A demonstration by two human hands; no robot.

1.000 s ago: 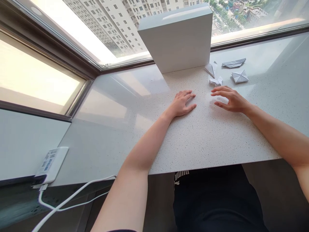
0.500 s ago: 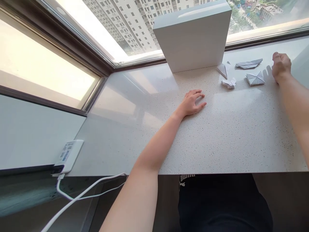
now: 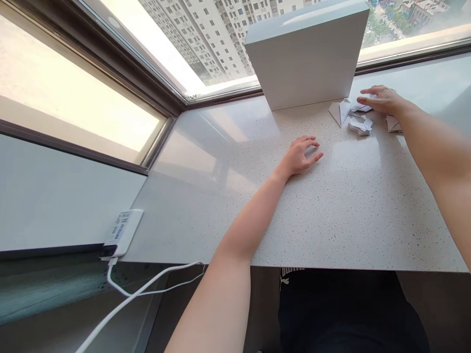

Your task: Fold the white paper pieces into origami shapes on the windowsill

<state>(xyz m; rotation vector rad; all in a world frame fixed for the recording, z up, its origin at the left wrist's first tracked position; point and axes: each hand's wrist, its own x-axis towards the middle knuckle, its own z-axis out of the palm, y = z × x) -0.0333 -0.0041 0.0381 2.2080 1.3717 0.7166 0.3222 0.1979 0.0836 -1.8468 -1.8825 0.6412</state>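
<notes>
Far left, a tinted window [image 3: 73, 83] running into the corner; below it, a white power strip [image 3: 123, 233] at the edge of the speckled stone surface [image 3: 353, 215], with a white cable [image 3: 140, 289] trailing down from it; mid-surface, the left hand [image 3: 301, 157] resting empty, fingers loosely curled, well apart from any paper; past it, an upright white box [image 3: 305, 59] near the window glass; at the box's lower right corner, a pointed paper fold [image 3: 339, 112], then a small stack of folded paper [image 3: 359, 126] just beside it; over these, the right hand [image 3: 380, 100] reaching out, fingers extended and fairly wide, tips on or just above a white paper piece [image 3: 362, 105], with no clear grip; beyond the wrist, one more folded paper piece [image 3: 393, 124], partly hidden; for thin folds like these, light fingertip pressure and a low, flat approach best, since loose paper slides and creases easily.
</notes>
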